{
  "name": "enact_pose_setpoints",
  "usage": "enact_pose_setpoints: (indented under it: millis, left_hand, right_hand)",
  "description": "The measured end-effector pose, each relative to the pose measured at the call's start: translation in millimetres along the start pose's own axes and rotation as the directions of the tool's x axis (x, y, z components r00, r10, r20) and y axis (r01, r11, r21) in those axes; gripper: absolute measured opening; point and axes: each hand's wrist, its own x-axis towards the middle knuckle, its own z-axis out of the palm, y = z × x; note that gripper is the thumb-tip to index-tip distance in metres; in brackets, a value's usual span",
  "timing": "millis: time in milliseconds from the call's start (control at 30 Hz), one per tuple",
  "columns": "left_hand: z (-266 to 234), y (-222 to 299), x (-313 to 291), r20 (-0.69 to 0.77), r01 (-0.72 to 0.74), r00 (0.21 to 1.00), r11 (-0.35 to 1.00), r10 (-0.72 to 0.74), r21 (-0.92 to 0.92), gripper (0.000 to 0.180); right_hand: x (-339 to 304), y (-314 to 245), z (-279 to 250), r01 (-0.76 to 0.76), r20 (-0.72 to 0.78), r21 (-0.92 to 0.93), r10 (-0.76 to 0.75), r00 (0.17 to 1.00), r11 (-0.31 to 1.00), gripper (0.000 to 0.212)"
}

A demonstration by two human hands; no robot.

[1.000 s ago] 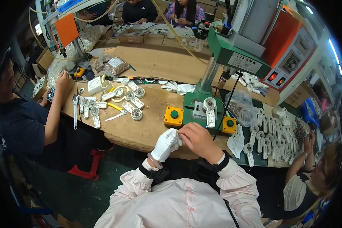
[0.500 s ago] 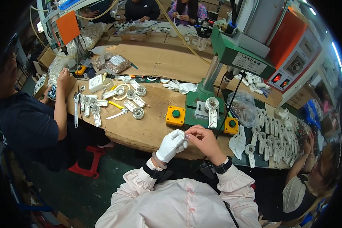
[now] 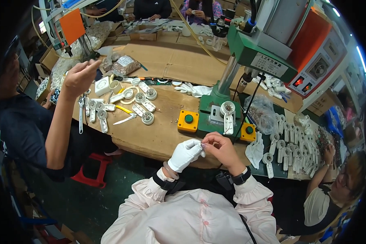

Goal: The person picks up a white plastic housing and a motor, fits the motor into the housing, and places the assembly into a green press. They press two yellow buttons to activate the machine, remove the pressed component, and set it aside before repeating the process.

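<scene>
My left hand (image 3: 186, 155), in a white glove, is closed with its fingertips pinched together. My bare right hand (image 3: 220, 149) meets it fingertip to fingertip, thumb and forefinger pressed together. Whatever small thing lies between the fingertips is too tiny to make out. Just beyond my hands stands a green bench press (image 3: 215, 106). On its base rests a white handled part (image 3: 228, 118), its round cup end holding small metal pieces. Yellow button boxes, one on the left (image 3: 188, 121) and one on the right (image 3: 247, 132), flank the press.
Several similar white parts (image 3: 140, 106) lie left, near yellow-handled pliers (image 3: 126, 117). More white parts (image 3: 290, 152) crowd the right mat beside a white glove (image 3: 254, 151). A co-worker's arm (image 3: 65, 110) reaches up at left; another co-worker (image 3: 327, 191) sits at right. A red stool (image 3: 94, 171) stands below.
The co-worker at left has raised a forearm and hand over the table. My hands have shifted slightly right, still touching at the fingertips.
</scene>
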Motion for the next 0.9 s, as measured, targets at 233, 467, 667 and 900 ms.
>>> enact_pose_setpoints:
  millis: [233,467,667,900]
  left_hand:
    - [-9,-1,-6,0.046,-0.018,0.999,0.999,0.016,0.032,0.021]
    - [0,4,4,-0.022,-0.019,1.000,0.995,0.021,0.102,0.024]
    - [-22,-2,5,-0.131,-0.091,0.982,0.947,0.137,0.308,0.025]
    - [-24,0,7,-0.176,-0.017,0.982,0.959,0.069,0.283,0.026]
  right_hand:
    - [-2,0,0,0.039,0.050,0.008,-0.039,0.998,0.999,0.010]
    - [1,-37,-33,0.183,-0.204,-0.331,-0.260,0.944,0.926,0.008]
    - [2,-89,-90,0.087,-0.012,-0.278,-0.094,0.996,0.957,0.006]
    - [29,-84,-110,0.164,-0.106,-0.552,-0.264,0.959,0.817,0.009]
